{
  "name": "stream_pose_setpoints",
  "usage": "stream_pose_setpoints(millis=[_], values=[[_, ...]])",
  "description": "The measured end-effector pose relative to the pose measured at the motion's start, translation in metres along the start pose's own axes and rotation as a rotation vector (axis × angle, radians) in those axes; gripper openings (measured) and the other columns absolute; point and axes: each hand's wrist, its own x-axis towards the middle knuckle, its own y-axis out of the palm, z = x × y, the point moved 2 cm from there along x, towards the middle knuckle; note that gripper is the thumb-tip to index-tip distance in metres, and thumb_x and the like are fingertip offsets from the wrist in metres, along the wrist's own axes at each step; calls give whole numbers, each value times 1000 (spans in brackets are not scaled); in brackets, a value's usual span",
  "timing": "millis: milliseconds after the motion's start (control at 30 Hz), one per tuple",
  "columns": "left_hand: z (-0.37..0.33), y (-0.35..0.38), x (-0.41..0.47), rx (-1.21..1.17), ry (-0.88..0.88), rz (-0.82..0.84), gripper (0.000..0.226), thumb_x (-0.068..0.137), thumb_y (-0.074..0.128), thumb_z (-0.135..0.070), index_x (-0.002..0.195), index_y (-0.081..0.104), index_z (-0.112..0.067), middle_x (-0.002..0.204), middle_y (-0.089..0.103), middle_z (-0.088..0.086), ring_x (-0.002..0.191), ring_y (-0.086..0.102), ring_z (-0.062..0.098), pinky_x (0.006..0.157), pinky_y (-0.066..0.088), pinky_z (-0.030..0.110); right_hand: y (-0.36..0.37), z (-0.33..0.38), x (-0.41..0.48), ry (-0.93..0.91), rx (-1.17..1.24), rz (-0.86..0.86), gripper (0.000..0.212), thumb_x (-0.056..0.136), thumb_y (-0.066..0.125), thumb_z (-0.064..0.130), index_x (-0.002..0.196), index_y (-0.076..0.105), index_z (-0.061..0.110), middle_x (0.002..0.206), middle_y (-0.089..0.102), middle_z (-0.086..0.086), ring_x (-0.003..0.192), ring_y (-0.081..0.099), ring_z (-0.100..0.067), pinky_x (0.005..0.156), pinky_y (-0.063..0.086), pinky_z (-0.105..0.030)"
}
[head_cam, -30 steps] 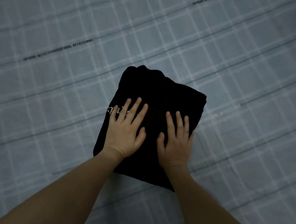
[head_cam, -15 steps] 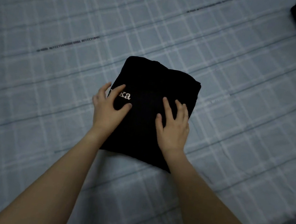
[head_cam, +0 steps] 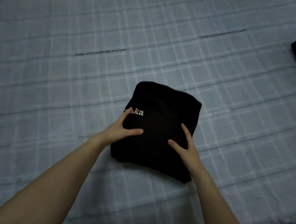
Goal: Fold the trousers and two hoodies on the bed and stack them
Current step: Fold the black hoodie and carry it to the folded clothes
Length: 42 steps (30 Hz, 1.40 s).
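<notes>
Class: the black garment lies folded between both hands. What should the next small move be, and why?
Probably lift the garment a little off the bed. It is already a compact folded rectangle, and the left hand and right hand clasp its opposite sides, thumbs on top, so it looks ready to carry to where the stack will go.

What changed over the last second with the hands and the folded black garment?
Both hands slid off the top of the folded black garment to its sides: the left hand now grips the left edge, the right hand the right edge, thumbs on top. More of the white lettering shows. The garment stayed folded on the checked blue bedsheet.
</notes>
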Motion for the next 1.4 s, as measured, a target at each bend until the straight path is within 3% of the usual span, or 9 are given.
stream_pose_setpoints(millis=[67, 167, 300, 400, 500, 800, 933, 1100, 1400], values=[[11, 11, -35, -25, -12, -22, 113, 58, 86, -56, 150, 20, -47, 150, 39, -10, 121, 49, 6, 95, 39, 19, -4, -1, -29, 22, 53, 57, 71, 83, 79, 32, 141, 42, 52, 143, 50, 11, 120, 53, 0, 100, 46, -22], [18, 21, -87, -77, -32, -46, 104, 64, 87, -50, 147, 26, -50, 146, 42, -13, 117, 51, 5, 87, 41, 14, -6, 2, -80, 47, 69, 68, 68, 84, 78, 25, 141, 47, 44, 142, 51, 8, 123, 54, -8, 103, 49, -31], [-1, 21, -147, -129, 11, -54, 99, 67, 86, -46, 148, 29, -47, 141, 49, -11, 113, 55, 2, 82, 43, 12, -7, 30, -142, -22, 79, -12, 64, 84, 78, 26, 137, 51, 49, 133, 53, 16, 111, 55, 4, 75, 53, -12], [-27, 13, -191, -124, 63, -45, 97, 68, 86, -44, 147, 30, -46, 139, 49, -12, 108, 54, -3, 80, 43, 10, -6, 55, -189, -75, 93, -62, 64, 84, 78, 24, 136, 51, 49, 131, 54, 17, 107, 56, 8, 71, 52, -9], [-59, 0, -232, -90, 185, -44, 100, 63, 87, -49, 147, 32, -46, 144, 47, -11, 120, 53, 6, 93, 43, 17, 0, 87, -242, -158, 113, -136, 64, 83, 79, 26, 134, 51, 53, 130, 53, 23, 106, 58, 11, 73, 52, -10], [-119, -20, -354, -18, 528, -3, 97, 51, 83, -67, 133, 29, -71, 118, 41, -54, 103, 50, -24, 70, 44, 0, 20, 150, -392, -411, 136, -368, 70, 71, 79, 41, 132, 50, 59, 132, 49, 35, 114, 52, 18, 83, 49, -7], [-111, -7, -375, 2, 574, 72, 97, 56, 86, -60, 137, 33, -64, 116, 44, -50, 98, 47, -31, 69, 43, -2, 31, 129, -431, -411, 179, -471, 71, 70, 81, 38, 133, 52, 55, 134, 54, 27, 116, 55, 12, 84, 49, -8], [-110, 21, -378, 60, 549, 163, 100, 52, 84, -61, 139, 34, -61, 129, 48, -31, 112, 54, -7, 82, 47, 14, 23, 97, -458, -368, 235, -557, 71, 70, 82, 42, 132, 52, 57, 134, 56, 26, 117, 57, 6, 86, 52, -14], [-161, 133, -344, 171, 560, 283, 88, 62, 88, -49, 130, 36, -70, 113, 51, -45, 102, 54, -22, 69, 47, 3, -67, 52, -475, -345, 373, -714, 66, 80, 82, 25, 131, 54, 56, 130, 57, 33, 116, 57, 10, 84, 50, -10]])
